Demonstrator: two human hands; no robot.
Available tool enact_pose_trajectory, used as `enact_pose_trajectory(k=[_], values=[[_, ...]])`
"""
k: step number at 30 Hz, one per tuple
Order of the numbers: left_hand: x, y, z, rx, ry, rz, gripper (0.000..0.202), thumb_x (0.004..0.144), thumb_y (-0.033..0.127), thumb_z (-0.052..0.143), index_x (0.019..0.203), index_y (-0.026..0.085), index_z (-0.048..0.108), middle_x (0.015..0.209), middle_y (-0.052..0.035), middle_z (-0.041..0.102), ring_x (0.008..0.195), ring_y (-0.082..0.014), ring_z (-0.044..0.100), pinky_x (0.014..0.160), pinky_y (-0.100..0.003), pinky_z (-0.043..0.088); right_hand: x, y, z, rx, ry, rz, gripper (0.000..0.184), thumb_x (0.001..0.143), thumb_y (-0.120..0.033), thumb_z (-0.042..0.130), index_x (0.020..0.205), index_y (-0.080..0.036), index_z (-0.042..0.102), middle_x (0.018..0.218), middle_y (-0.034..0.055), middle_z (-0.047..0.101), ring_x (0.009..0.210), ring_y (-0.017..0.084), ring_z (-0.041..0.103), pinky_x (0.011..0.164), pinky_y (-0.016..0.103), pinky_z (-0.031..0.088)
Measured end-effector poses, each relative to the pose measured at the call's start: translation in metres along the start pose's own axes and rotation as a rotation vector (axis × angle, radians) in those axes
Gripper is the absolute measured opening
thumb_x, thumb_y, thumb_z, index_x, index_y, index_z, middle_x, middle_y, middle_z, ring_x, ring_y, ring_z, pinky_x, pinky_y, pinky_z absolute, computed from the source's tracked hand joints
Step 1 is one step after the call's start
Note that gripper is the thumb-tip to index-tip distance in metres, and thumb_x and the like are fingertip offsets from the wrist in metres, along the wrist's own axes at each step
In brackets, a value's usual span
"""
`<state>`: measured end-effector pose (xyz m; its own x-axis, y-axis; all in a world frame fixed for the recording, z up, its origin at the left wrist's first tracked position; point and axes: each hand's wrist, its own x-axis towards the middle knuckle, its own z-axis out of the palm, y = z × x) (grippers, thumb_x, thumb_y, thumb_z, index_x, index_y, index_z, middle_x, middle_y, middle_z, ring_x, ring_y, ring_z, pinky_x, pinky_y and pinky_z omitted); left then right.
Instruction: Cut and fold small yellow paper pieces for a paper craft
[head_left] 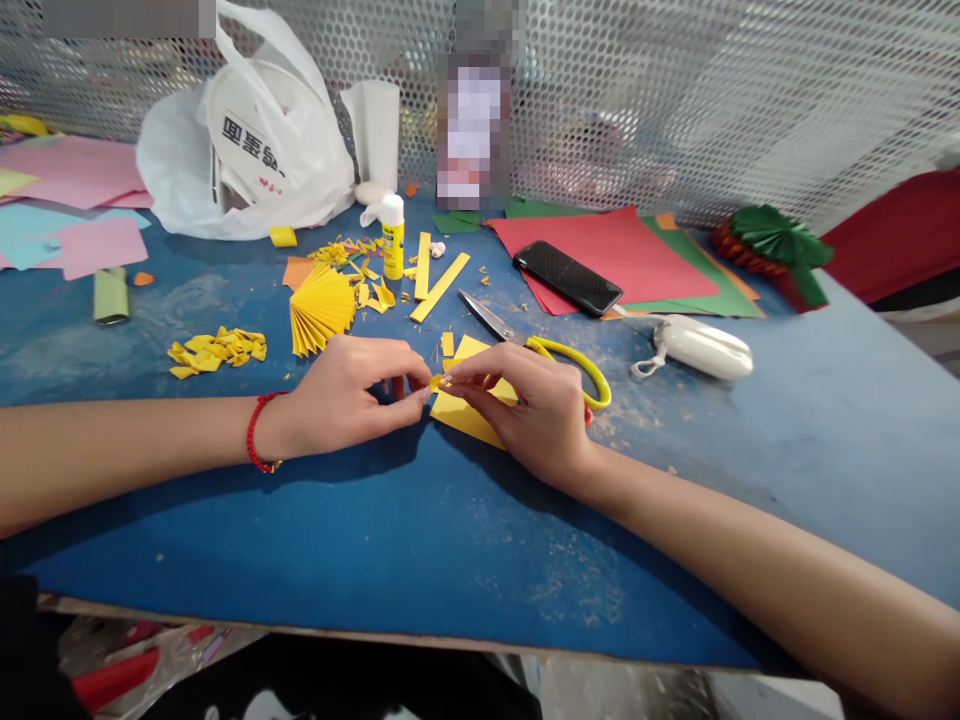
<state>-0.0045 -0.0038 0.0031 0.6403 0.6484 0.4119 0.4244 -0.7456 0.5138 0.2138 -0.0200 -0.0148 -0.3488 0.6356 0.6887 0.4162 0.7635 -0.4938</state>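
Observation:
My left hand (352,395) and my right hand (529,405) meet at the middle of the blue table (375,540). Both pinch a tiny folded yellow paper piece (436,381) between thumb and fingertips. A yellow paper sheet (469,415) lies flat under my right hand. Just behind that hand lie yellow-handled scissors (555,352). A red bracelet (255,435) circles my left wrist.
A yellow pleated paper fan (321,310), a heap of small folded yellow pieces (217,350), yellow strips (439,287) and a glue stick (392,236) lie behind. A black phone (568,277) rests on red paper (630,255). A white device (701,347), white plastic bag (247,150).

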Motion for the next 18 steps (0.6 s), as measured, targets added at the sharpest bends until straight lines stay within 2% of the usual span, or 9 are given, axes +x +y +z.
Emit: enact_pose_trajectory(k=[4, 9, 18], values=[[-0.0006, -0.0004, 0.0, -0.012, -0.007, -0.006, 0.014, 0.092, 0.025, 0.06, 0.082, 0.018, 0.068, 0.074, 0.0004, 0.067, 0.064, -0.0108, 0.061, 0.063, -0.022, 0.045, -0.0012, -0.0015, 0.0011, -0.018, 0.03, 0.059, 0.004, 0.087, -0.022, 0.073, 0.087, -0.022, 0.069, 0.078, -0.0007, 0.075, 0.066, 0.013, 0.068, 0.064, 0.025, 0.056], [-0.0002, -0.0011, 0.0005, -0.038, -0.017, -0.002, 0.012, 0.09, 0.023, 0.061, 0.084, 0.018, 0.069, 0.078, -0.0003, 0.069, 0.065, -0.0105, 0.061, 0.064, -0.021, 0.046, -0.0008, -0.0033, 0.0011, -0.018, 0.026, 0.062, 0.008, 0.084, -0.018, 0.075, 0.085, -0.021, 0.069, 0.079, -0.0011, 0.076, 0.067, 0.012, 0.069, 0.064, 0.023, 0.056], [0.002, -0.0013, 0.0021, -0.044, -0.023, 0.03, 0.012, 0.089, 0.023, 0.06, 0.084, 0.017, 0.069, 0.078, -0.0004, 0.069, 0.063, -0.01, 0.061, 0.064, -0.021, 0.046, 0.0008, -0.004, -0.0017, 0.061, -0.046, 0.112, 0.006, 0.087, -0.021, 0.072, 0.086, -0.019, 0.067, 0.078, 0.0, 0.074, 0.068, 0.011, 0.068, 0.063, 0.022, 0.055]])
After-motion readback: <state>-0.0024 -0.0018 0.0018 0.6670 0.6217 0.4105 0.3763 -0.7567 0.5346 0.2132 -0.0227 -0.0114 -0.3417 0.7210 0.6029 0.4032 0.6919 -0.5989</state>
